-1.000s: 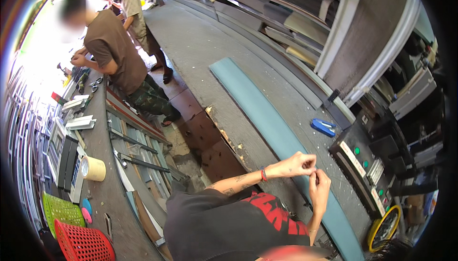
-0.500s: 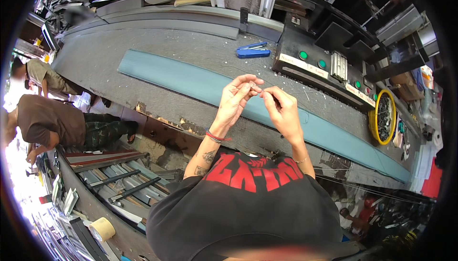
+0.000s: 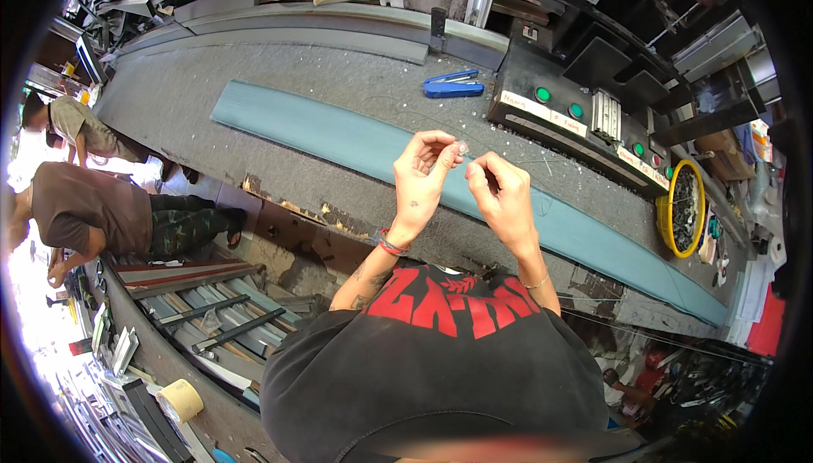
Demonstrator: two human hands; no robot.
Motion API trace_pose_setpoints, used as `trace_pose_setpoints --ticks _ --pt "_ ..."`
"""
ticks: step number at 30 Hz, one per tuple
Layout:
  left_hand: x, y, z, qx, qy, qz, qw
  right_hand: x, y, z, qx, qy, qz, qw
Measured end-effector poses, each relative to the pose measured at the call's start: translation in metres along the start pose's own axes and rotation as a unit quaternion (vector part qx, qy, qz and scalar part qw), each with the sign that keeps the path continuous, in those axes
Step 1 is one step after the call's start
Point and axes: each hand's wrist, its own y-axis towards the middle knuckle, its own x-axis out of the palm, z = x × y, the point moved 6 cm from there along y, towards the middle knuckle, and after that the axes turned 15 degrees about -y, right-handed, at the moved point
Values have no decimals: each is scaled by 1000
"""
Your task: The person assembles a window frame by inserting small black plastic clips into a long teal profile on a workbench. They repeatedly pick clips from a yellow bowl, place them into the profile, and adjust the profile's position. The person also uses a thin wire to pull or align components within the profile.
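Observation:
Above the bench, my left hand (image 3: 422, 173) pinches a small clear, whitish piece (image 3: 462, 148) between thumb and fingertips. Close to its right, my right hand (image 3: 503, 192) has thumb and forefinger pressed together. Whatever lies in that pinch is too small to make out, though thin dark thread shows near the hand. Beneath both hands a long, flat blue-grey strip (image 3: 326, 133), finely ribbed like pleated mesh, runs slantwise across the bench. A blue stapler (image 3: 453, 85) rests beyond it.
The grey bench (image 3: 161, 95) carries a dark control box (image 3: 550, 129) with green buttons. At right stands a yellow basket (image 3: 667, 219) of small dark pieces. Two people work at left, one in a brown shirt (image 3: 93, 209). A tape roll (image 3: 179, 400) sits lower left, near metal profiles.
My left hand has turned, raising the clear piece at its fingertips into plainer sight. A small gap has opened between the two hands; my right hand keeps its pinch.

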Motion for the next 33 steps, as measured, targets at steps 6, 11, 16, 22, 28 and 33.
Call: trace_pose_setpoints --ticks 6,11,16,22,28,33 --pt "2 -2 3 33 62 -16 997 1 3 2 10 -23 -3 1000" --pt "2 -2 2 28 95 -30 995 1 4 3 24 -28 -9 999" --pt "2 -1 0 20 97 -33 995 2 4 1 19 -30 -6 999" --pt "1 0 -2 5 98 -31 995 2 3 3 17 -42 -3 999" --pt "0 0 -3 17 89 -30 995 4 5 8 25 -41 0 999" --pt "1 -1 0 62 103 -36 992 5 7 9 17 -58 2 998"
